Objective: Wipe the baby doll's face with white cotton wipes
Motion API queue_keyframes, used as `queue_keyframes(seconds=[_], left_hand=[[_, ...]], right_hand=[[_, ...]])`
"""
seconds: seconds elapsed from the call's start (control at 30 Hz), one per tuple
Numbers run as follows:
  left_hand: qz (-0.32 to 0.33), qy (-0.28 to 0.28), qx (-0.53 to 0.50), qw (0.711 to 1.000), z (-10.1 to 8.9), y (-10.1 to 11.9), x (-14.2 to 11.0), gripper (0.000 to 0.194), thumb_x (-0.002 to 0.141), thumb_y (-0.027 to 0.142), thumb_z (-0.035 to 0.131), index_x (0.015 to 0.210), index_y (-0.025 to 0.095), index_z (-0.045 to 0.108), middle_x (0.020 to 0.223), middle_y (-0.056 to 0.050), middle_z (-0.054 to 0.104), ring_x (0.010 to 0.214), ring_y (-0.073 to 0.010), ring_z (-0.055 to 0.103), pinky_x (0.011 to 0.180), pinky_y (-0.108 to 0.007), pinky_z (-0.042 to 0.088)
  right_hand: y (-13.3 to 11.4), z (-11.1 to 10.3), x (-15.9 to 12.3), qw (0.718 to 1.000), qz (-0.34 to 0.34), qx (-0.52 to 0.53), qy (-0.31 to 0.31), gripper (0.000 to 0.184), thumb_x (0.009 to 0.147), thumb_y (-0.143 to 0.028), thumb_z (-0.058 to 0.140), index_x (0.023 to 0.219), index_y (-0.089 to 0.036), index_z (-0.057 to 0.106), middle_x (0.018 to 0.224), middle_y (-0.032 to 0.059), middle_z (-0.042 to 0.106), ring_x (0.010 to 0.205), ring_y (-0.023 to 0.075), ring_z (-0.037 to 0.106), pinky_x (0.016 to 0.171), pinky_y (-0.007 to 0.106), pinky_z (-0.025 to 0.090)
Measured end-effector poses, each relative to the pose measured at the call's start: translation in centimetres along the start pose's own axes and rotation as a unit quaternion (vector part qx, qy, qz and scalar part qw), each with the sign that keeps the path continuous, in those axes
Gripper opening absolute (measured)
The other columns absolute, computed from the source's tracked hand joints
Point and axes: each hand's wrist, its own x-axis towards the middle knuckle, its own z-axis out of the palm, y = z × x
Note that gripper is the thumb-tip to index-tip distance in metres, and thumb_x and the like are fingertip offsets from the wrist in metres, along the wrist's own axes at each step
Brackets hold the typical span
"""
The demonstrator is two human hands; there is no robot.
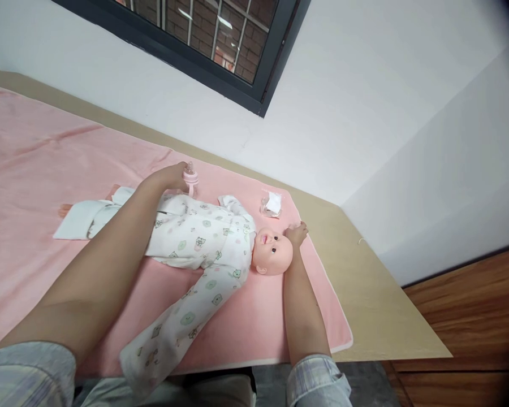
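A baby doll [271, 251] in a white printed sleepsuit [199, 237] lies on its back on a pink blanket [34, 186], head to the right. My left hand [169, 176] reaches across the doll's body and is closed on a pink baby bottle [190, 178] standing just beyond the doll. My right hand [297, 232] rests at the top of the doll's head, fingers curled around something small and clear that I cannot make out.
A small clear packet with white contents [272, 204] lies on the blanket beyond the doll's head. The blanket covers a beige table [377, 305] set against a white wall with a dark-framed window [220, 51]. Wooden floor shows at the right.
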Motion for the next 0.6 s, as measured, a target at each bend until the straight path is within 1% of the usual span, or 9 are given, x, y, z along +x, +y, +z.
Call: queue_keyframes(seconds=[0.13,0.23,0.33,0.4,0.43,0.5,0.57,0.6], left_hand=[[-0.029,0.01,0.044,0.999,0.4,1.0,-0.5,0.08,0.06,0.023,0.068,0.135,0.012,0.045,0.13,-0.025,0.064,0.115,-0.0447,0.063,0.087,-0.045,0.049],[-0.031,0.02,0.049,0.998,0.0,1.6,-0.9,0.073,0.064,0.026,0.07,0.132,0.014,0.046,0.127,-0.022,0.065,0.115,-0.0438,0.062,0.086,-0.043,0.049],[0.014,0.062,0.0,0.998,-0.5,2.5,-2.0,0.059,0.071,0.032,0.071,0.125,0.017,0.05,0.117,-0.013,0.066,0.109,-0.0361,0.063,0.085,-0.039,0.048],[0.055,0.095,-0.044,0.993,-0.6,3.4,-2.8,0.054,0.076,0.035,0.069,0.123,0.015,0.052,0.114,-0.008,0.064,0.106,-0.0292,0.062,0.086,-0.035,0.048],[0.075,0.105,-0.073,0.989,-0.5,3.9,-3.1,0.055,0.078,0.036,0.068,0.125,0.013,0.052,0.115,-0.007,0.063,0.105,-0.0265,0.062,0.086,-0.034,0.047],[0.1,0.111,-0.137,0.979,-0.1,5.2,-3.5,0.06,0.075,0.035,0.071,0.127,0.011,0.054,0.115,-0.006,0.064,0.104,-0.0239,0.062,0.087,-0.031,0.048],[0.116,0.112,-0.187,0.969,0.6,6.6,-3.5,0.065,0.068,0.033,0.074,0.127,0.012,0.056,0.115,-0.005,0.067,0.104,-0.0246,0.064,0.086,-0.031,0.049],[0.125,0.112,-0.196,0.966,1.1,7.3,-3.4,0.067,0.065,0.032,0.075,0.126,0.014,0.056,0.115,-0.006,0.068,0.104,-0.0256,0.065,0.085,-0.031,0.05]], right_hand=[[-0.2,-0.1,0.0,1.0,0.003,0.007,0.001,0.068,0.075,-0.014,0.053,0.143,-0.006,0.046,0.136,0.029,0.054,0.131,0.0402,0.053,0.111,0.054,0.041],[-0.3,-0.3,0.0,1.0,0.013,0.018,-0.003,0.069,0.075,-0.016,0.054,0.142,-0.008,0.046,0.136,0.028,0.056,0.13,0.0389,0.054,0.11,0.053,0.042],[-0.5,-0.7,0.1,0.999,0.022,0.04,-0.013,0.072,0.076,-0.018,0.054,0.146,-0.006,0.039,0.14,0.028,0.054,0.131,0.0359,0.056,0.112,0.048,0.042],[-1.0,-0.9,0.3,0.998,0.02,0.062,-0.021,0.074,0.078,-0.02,0.055,0.148,-0.004,0.035,0.143,0.0275,0.054,0.131,0.0333,0.057,0.112,0.045,0.043],[-1.3,-1.1,0.4,0.997,0.015,0.075,-0.026,0.074,0.079,-0.022,0.056,0.147,-0.004,0.034,0.143,0.0266,0.054,0.131,0.0318,0.058,0.112,0.043,0.044],[-2.1,-1.4,0.6,0.994,-0.002,0.103,-0.034,0.072,0.081,-0.026,0.058,0.146,-0.006,0.035,0.144,0.0236,0.054,0.131,0.028,0.058,0.11,0.037,0.046],[-3.1,-1.9,0.8,0.991,-0.026,0.126,-0.042,0.069,0.08,-0.03,0.062,0.141,-0.01,0.038,0.145,0.0201,0.055,0.13,0.0242,0.058,0.109,0.032,0.047],[-3.8,-2.2,0.9,0.988,-0.038,0.141,-0.044,0.067,0.079,-0.03,0.065,0.139,-0.011,0.04,0.144,0.019,0.055,0.129,0.0231,0.059,0.108,0.031,0.047]])
